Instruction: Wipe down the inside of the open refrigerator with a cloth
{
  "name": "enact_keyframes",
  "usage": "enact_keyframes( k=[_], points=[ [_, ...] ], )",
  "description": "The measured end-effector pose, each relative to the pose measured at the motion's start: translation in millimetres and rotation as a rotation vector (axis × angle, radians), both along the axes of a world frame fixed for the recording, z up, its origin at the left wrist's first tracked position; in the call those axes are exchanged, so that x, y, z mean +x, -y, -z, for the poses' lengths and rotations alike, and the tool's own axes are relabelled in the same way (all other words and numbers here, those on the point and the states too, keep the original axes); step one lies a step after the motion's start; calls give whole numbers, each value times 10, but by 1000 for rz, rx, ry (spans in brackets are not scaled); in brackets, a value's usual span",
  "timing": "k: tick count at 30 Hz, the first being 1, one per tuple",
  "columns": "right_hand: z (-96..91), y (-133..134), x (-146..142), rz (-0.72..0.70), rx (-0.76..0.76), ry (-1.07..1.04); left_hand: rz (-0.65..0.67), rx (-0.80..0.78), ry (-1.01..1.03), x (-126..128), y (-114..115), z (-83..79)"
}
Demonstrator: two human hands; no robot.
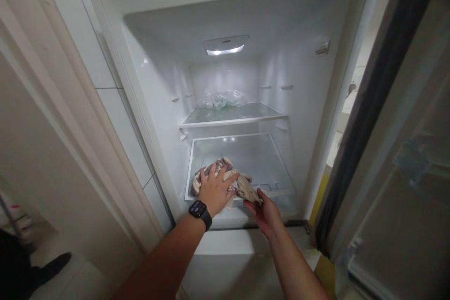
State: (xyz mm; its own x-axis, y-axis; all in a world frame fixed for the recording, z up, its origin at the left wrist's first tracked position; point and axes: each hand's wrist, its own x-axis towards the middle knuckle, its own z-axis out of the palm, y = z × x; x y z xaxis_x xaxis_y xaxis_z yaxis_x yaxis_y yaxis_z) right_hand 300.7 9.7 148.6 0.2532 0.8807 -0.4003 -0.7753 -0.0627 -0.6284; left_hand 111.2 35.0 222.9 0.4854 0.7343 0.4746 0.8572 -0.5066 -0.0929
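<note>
Shoe: a dark shoe (52, 265) stands on the pale floor at the far left, low in view, well apart from the fridge.
Wall: white tiles (105, 70) run along the fridge's left side.
Fridge: its white body (147, 103) is open, the inside lit and facing the person.
Watch: a black watch (198, 209) sits on the left wrist, just outside the fridge's front edge.
Left hand: the left hand (214, 190) lies palm down on the cloth, fingers spread and unclenched, gripping nothing.
Cloth: a bunched cloth (220, 165), cream with grey-brown patches, lies at the front left of the lower shelf, under the left hand, its right end reaching the right hand.
Bag: a crumpled clear bag (221, 99) lies at the back of the upper shelf.
Light: the lamp (225, 49) glows in the fridge ceiling.
Upper shelf: a glass shelf (242, 113) spans the fridge.
Lower shelf: a glass shelf (253, 154) with a white rim sits below it and bears the cloth.
Right hand: the right hand (265, 213) is at the shelf's front edge, fingers closed on the cloth's right end.
Door: the open door (397, 173) stands at the right, its dark seal edge toward the fridge.
</note>
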Motion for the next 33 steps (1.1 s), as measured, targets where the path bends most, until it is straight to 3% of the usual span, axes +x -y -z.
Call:
enact_keyframes(
  k=[5, 9, 14, 21, 26, 29, 33],
  points=[
    [45, 13, 24, 2, 5, 9, -133, 72, 34, -206, -409, -186],
    [99, 7, 17, 23, 28, -2, -159, 75, 50, -278, -591, -279],
    [167, -11, 9, 23, 73, 3, -135, 97, 76, -119, -479, -205],
    [185, -52, -12, 35, 87, 2, 147, 40, 47, 400, -150, -41],
    [178, -35, -3, 28, 69, -13, 113, 29, -7, 627, -375, -201],
    [182, -12, 6, 40, 75, -12, 30, 37, 12, 467, -652, -366],
    [195, 15, 3, 54, 99, -8, -158, 44, 64, -4, -1010, -600]
  ],
)
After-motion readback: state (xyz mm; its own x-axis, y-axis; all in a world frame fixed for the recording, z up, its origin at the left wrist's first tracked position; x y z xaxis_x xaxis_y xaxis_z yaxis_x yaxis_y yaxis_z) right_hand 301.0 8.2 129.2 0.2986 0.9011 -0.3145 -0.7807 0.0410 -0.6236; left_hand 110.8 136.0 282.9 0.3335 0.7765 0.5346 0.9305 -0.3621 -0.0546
